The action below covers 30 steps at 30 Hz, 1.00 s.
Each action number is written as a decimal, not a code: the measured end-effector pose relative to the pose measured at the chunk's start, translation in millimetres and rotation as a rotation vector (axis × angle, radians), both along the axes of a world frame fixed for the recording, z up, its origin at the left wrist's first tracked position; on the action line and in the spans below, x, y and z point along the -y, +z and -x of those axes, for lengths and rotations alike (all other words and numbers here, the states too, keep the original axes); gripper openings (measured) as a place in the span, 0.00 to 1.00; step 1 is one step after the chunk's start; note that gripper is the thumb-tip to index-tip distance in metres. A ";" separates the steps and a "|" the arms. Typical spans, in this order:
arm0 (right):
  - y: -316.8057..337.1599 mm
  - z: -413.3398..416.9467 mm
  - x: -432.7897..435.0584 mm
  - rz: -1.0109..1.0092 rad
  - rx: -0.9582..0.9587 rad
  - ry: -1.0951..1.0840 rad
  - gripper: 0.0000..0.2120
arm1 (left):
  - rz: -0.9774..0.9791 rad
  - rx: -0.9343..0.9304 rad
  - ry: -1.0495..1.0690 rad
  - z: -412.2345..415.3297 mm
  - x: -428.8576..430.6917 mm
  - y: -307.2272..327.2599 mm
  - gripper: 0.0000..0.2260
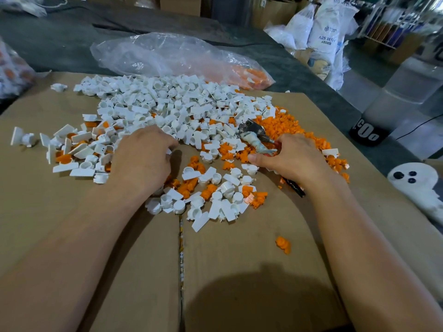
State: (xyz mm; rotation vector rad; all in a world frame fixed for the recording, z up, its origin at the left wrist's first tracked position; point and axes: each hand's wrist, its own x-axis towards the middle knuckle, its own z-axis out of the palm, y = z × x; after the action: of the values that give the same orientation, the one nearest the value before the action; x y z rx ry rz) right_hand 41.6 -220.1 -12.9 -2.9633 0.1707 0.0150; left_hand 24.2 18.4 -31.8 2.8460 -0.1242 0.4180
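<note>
Bare brown cardboard [239,255] lies open near me, just one stray orange plastic piece [282,245] on it. Ahead, I see the heap of white plastic caps [167,104] and a crumpled clear plastic bag [155,53] blocking.

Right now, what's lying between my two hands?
In the head view, a bare patch of cardboard beside the left hand, then scattered white parts and orange parts up to the right hand gripping pliers.

Dark grey tabletop [72,44] ran to cardboard boxes [179,3] at its far edge; white sacks [326,32] stood beyond its right edge on grey floor [359,89].
</note>
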 end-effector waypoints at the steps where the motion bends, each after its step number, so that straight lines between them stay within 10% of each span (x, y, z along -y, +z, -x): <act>1: -0.4 0.1 0.0 -0.008 0.001 0.002 0.40 | -0.001 -0.006 -0.004 0.2 0.4 0.2 0.15; 12: -0.8 -0.7 1.1 -0.014 0.035 0.023 0.38 | 0.161 -0.001 -0.144 5.1 8.7 5.1 0.10; 18: 12.6 9.8 -14.1 -0.304 0.449 0.214 0.15 | 0.273 0.031 -0.103 7.3 8.1 6.7 0.05; 30: -1.6 18.4 -44.0 -0.068 0.120 0.479 0.12 | 0.765 -0.083 -0.111 15.7 13.8 15.4 0.09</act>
State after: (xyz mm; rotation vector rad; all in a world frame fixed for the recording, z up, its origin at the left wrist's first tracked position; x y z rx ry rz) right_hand 23.2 -176.1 -14.5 -2.8496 -0.5425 -0.0932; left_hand 8.5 4.6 -16.4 2.0877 -0.0812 0.2481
